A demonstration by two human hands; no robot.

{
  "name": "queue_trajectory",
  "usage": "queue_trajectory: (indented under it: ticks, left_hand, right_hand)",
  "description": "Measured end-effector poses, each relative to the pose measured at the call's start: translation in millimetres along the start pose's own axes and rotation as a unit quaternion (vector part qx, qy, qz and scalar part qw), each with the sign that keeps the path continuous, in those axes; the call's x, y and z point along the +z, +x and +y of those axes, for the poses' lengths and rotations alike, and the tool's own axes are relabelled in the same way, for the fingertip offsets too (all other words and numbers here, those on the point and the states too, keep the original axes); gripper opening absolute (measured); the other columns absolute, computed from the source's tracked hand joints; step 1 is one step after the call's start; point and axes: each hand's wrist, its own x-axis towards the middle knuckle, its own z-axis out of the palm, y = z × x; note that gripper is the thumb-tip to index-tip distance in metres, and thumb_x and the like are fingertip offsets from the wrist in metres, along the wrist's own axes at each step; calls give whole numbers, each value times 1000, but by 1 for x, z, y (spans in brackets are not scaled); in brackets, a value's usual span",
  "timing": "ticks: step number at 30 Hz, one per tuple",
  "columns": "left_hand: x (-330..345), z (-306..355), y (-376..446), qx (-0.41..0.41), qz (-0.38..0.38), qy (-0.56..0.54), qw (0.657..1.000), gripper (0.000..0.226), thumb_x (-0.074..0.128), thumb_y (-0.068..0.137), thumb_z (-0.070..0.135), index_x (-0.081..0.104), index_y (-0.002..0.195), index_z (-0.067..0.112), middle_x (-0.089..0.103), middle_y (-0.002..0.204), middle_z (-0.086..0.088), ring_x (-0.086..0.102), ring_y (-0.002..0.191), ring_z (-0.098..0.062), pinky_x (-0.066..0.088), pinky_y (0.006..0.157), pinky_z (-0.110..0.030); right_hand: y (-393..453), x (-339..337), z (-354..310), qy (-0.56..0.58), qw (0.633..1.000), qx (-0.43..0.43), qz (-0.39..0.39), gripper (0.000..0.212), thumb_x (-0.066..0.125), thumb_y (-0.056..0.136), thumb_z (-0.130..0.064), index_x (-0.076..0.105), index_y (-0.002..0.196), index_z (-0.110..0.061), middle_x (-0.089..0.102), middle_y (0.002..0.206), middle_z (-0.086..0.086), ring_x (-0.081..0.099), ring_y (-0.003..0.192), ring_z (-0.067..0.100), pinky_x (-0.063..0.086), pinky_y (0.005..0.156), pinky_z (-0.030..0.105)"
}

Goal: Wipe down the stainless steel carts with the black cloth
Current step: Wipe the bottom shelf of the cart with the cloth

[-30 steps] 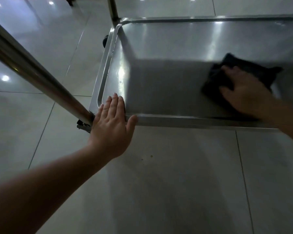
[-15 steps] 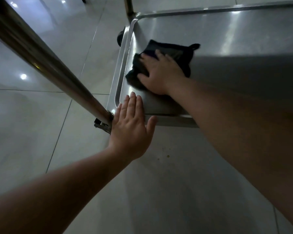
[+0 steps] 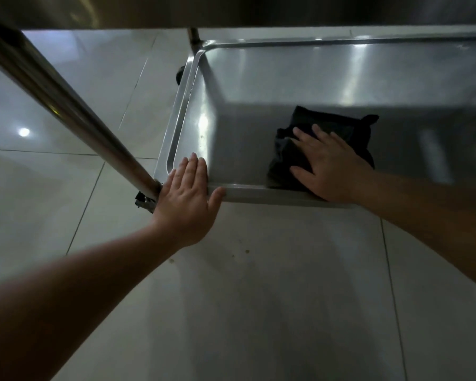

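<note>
No words, numbers, labels or signs could be read anywhere. The cart (image 3: 327, 78), the cloth (image 3: 338, 130) and the floor (image 3: 259, 312) showed no writing.

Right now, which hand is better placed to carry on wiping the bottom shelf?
The right hand. It lies flat on the black cloth, pressing it onto the shelf surface. The left hand rests open on the near left corner rim beside the upright post, apparently steadying the cart.
</note>
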Motion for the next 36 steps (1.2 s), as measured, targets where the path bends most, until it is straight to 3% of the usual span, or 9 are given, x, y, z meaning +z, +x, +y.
queue_trajectory:
  ticks: [7, 9, 12, 16, 23, 26, 29, 34, 36]
  left_hand:
    - [-20, 2, 1, -2, -42, -7, 999, 86, 6, 104, 71, -2, 169, 15, -6, 178, -7, -9, 163, -20, -5, 129, -37]
    - [-28, 4, 0, -8, -37, -24, 999, 82, 13, 107, 67, 2, 170, 16, -2, 178, -7, -5, 163, -21, -2, 127, -36]
    - [-35, 18, -5, -3, -29, -31, 999, 77, 18, 108, 65, 4, 170, 21, -1, 178, -5, -5, 163, -20, 0, 128, -40]
    - [-39, 50, -7, 23, -23, -31, 999, 73, 20, 109, 65, 4, 170, 28, -3, 178, -1, -7, 163, -17, -2, 128, -39]
    - [-28, 106, -28, 46, -38, -41, 997, 73, 23, 107, 67, 3, 170, 33, -6, 178, 5, -11, 162, -13, -9, 126, -35]
    - [-28, 129, -50, 43, -50, -37, 997, 74, 20, 106, 67, 3, 170, 32, -7, 178, 6, -15, 160, -11, -12, 123, -34]
    - [-36, 147, -83, 45, -82, -32, 995, 73, 19, 106, 66, 11, 169, 29, 4, 178, 2, -6, 160, -14, -4, 125, -38]
    - [-81, 180, -155, -7, -222, -11, 975, 71, 16, 107, 64, 12, 169, 30, 7, 178, 3, 2, 164, -21, 1, 127, -42]
    - [-113, 195, -179, -18, -274, -17, 961, 71, 11, 106, 65, 10, 169, 32, 4, 178, 5, -1, 164, -20, 0, 129, -44]
  right_hand:
    - [-47, 1, 10, -11, 998, -49, -39, 115, 23, 75, -100, 6, 166, -31, -11, 172, -18, -16, 158, 13, -2, 129, 42]
    - [-58, 1, 11, -20, 996, -80, -35, 107, 38, 80, -92, 11, 165, -32, -4, 172, -16, -10, 159, 16, 1, 130, 43]
    - [-79, 4, 10, 20, 992, -121, 21, 80, 64, 93, -57, 31, 161, -34, 24, 170, -10, 13, 159, 23, 16, 128, 47]
    - [-95, 4, 7, 55, 984, -133, 105, 60, 74, 93, -21, 56, 149, -19, 56, 152, 2, 46, 145, 33, 41, 116, 53]
    - [-118, -6, -2, 52, 986, -96, 125, 52, 79, 83, -11, 69, 133, -21, 73, 126, 2, 69, 116, 30, 59, 86, 44]
    - [-134, -16, -7, 70, 992, -53, 89, 51, 74, 85, -14, 66, 134, -27, 72, 124, -3, 67, 113, 28, 57, 79, 40]
    - [-163, -23, -17, 136, 991, 10, -16, 50, 63, 94, -25, 55, 141, -40, 67, 127, -7, 63, 112, 25, 54, 82, 39]
    - [-244, -52, -43, 227, 951, 103, -181, 36, 61, 95, -30, 58, 127, -44, 70, 109, -5, 63, 86, 24, 49, 66, 35]
    - [-279, -79, -53, 267, 928, 139, -222, 31, 62, 94, -36, 59, 125, -43, 70, 104, -5, 63, 83, 22, 55, 70, 37]
